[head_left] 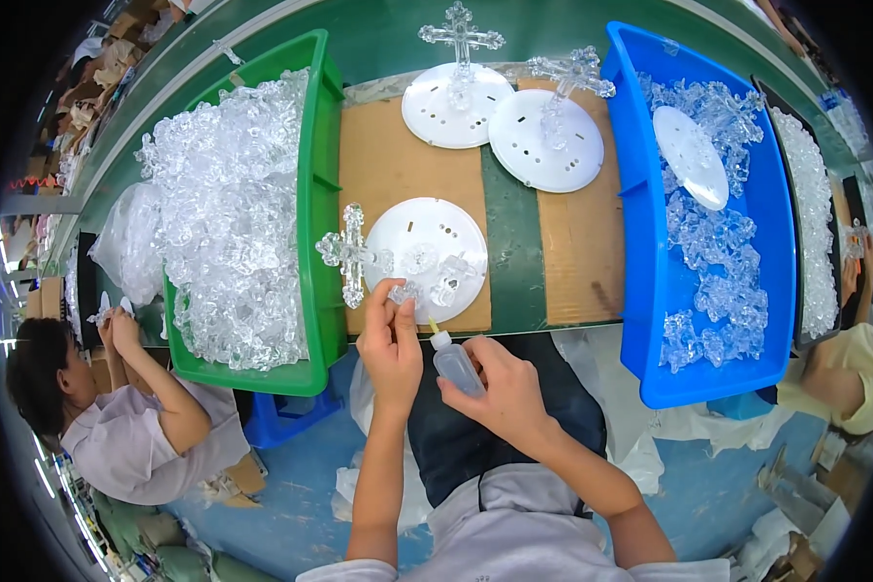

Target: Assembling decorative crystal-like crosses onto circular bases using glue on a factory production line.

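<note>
My left hand (394, 339) pinches a clear plastic piece (406, 292). My right hand (504, 388) grips a squeeze bottle (456, 366). Beyond them lies a white disc (427, 233).

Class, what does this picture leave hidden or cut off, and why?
Head view:
Bottle: partly covered by the right hand.
Green bin: floor buried under clear pieces.
Blue bin: contents partly hidden by a white disc.
Wearer's shirt: cut off by the lower edge.

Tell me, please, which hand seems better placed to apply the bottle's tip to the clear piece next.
Probably the right hand: it holds the squeeze bottle, whose yellow tip points up near the clear piece, while the left hand is occupied with holding that piece.
</note>
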`<state>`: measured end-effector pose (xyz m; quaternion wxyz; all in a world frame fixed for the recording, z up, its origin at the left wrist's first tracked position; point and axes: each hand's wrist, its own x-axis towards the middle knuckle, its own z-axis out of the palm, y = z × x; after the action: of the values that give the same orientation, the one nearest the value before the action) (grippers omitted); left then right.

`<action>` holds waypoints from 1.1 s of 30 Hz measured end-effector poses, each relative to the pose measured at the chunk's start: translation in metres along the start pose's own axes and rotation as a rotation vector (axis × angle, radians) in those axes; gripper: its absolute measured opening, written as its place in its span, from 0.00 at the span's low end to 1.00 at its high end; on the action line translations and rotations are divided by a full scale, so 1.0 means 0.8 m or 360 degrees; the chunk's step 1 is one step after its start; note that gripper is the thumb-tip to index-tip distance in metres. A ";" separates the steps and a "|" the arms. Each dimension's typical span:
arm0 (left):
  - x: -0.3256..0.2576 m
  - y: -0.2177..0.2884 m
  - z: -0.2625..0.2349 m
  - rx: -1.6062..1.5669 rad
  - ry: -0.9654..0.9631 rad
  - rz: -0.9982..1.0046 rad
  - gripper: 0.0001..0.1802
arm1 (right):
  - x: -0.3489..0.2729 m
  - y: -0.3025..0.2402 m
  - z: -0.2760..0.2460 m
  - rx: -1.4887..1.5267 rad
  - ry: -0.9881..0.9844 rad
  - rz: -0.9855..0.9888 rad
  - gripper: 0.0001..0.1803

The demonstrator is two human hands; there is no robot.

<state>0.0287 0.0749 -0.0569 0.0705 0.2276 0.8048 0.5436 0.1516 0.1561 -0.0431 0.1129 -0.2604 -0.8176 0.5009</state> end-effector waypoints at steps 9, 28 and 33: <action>0.003 0.003 0.004 -0.0183 0.0012 -0.0037 0.11 | 0.006 -0.008 -0.007 -0.0093 -0.0028 0.0034 0.18; 0.003 0.002 0.004 -0.0157 0.0021 0.0018 0.10 | -0.001 -0.009 -0.040 -0.0060 -0.0013 0.0082 0.20; 0.003 -0.004 0.004 0.0014 0.0029 0.0119 0.10 | 0.022 -0.001 -0.070 0.0039 0.0497 -0.0183 0.21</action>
<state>0.0268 0.0774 -0.0609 0.0416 0.2529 0.7987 0.5445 0.1617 0.2077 -0.0173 0.2703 -0.2865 -0.7975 0.4569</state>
